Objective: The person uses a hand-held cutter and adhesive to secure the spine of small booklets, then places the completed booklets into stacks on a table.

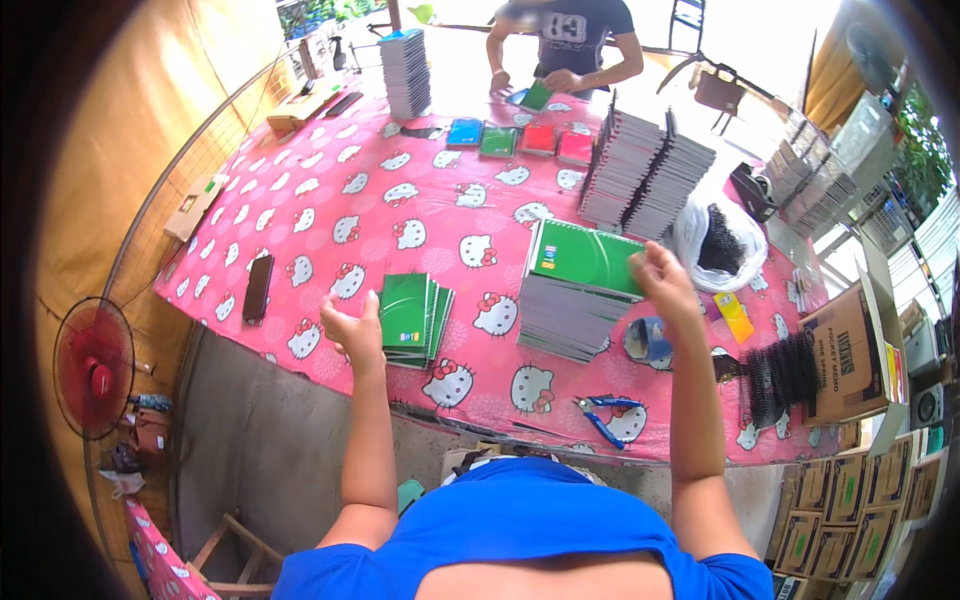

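Observation:
My left hand (352,325) is raised above the table's near edge, fingers loosely curled, holding nothing. It hovers just left of a small pile of green notebooks (414,318). My right hand (662,278) is also lifted, fingers bent, empty as far as I can see. It is over the right end of a taller stack (570,310) topped by a green notebook (588,256). Both piles lie on a pink patterned tablecloth (400,230).
Blue pliers (603,414), a tape roll (648,340), black spiral coils (780,372), a white bag (715,240) and a cardboard box (848,355) lie to the right. A black phone (258,287) lies left. Tall notebook stacks (645,170) stand behind; another person (565,45) works opposite. A red fan (95,365) stands at left.

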Tool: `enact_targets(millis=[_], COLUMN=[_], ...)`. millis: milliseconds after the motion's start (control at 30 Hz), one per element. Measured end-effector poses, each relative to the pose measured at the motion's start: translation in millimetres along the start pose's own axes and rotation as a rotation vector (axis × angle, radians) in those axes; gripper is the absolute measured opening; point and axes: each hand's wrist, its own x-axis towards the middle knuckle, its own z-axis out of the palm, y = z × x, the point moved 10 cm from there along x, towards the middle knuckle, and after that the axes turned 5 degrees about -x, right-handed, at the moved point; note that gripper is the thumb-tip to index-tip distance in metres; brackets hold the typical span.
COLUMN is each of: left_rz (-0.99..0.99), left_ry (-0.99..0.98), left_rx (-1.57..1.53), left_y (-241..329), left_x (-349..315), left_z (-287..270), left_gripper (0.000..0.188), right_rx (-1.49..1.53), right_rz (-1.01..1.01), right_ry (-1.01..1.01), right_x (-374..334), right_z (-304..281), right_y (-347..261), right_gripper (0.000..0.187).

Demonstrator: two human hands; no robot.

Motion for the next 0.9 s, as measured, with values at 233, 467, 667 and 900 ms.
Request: enact_targets(millis=[233,467,667,900], left_rz=[0.257,0.766,0.966,0.935], left_ry=[-0.450,-0.854,-0.569,-0.842], left_rx=[-0.825,-0.558,-0.194,-0.319], left_y=[174,263,300,306], left_x=[-49,-153,-177,-176], left_z=[30,73,58,99], left_gripper=[0.061,0.066,0.054,0.016], right_rx=[0.108,0.034,-0.008,-0.724], right_rz=[-0.209,-0.391,-0.300,-0.343], right_ry=[0.034,0.002,-0.011,0.268], right_x=[-13,-16,-11,-16], right_z=[-30,38,35,-96], right_y=[-56,-73,-65,-13], right_gripper=[0.023,0.033,0.035,0.032])
